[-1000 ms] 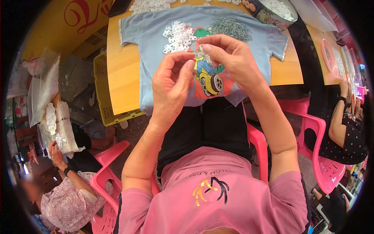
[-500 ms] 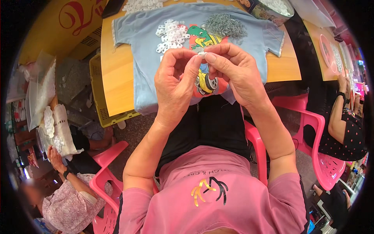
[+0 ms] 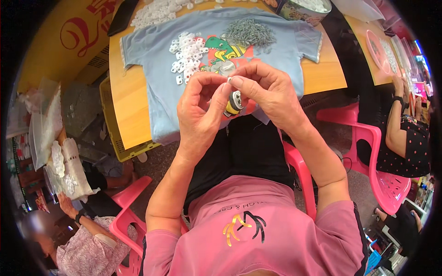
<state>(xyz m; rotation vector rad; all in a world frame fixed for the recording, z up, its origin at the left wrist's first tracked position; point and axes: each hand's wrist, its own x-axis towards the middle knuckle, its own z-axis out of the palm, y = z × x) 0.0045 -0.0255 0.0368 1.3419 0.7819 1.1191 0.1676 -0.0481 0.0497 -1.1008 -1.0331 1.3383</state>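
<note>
In front of me my left hand (image 3: 201,109) and my right hand (image 3: 269,92) meet, thumbs and forefingers pinched together on a small white plastic piece (image 3: 229,79). Fingertips cover most of it. Underneath lies a light blue T-shirt (image 3: 161,83) with a printed dinosaur, spread over a wooden table (image 3: 126,103). Just beyond my left hand, a heap of white plastic pieces with holes (image 3: 188,57) rests on the shirt. Farther back and to the right is a heap of thin grey nail-like pieces (image 3: 250,33).
More white pieces (image 3: 154,14) lie along the table's far side. A round tin (image 3: 306,11) holding white bits stands at the back right. Below the table's left edge is a yellow crate (image 3: 110,124). Co-workers sit left and right near pink chairs (image 3: 375,152).
The whole view has turned and shifted slightly. Both hands stay together on the white piece, a bit nearer to me, and less of the piece shows between the fingertips.
</note>
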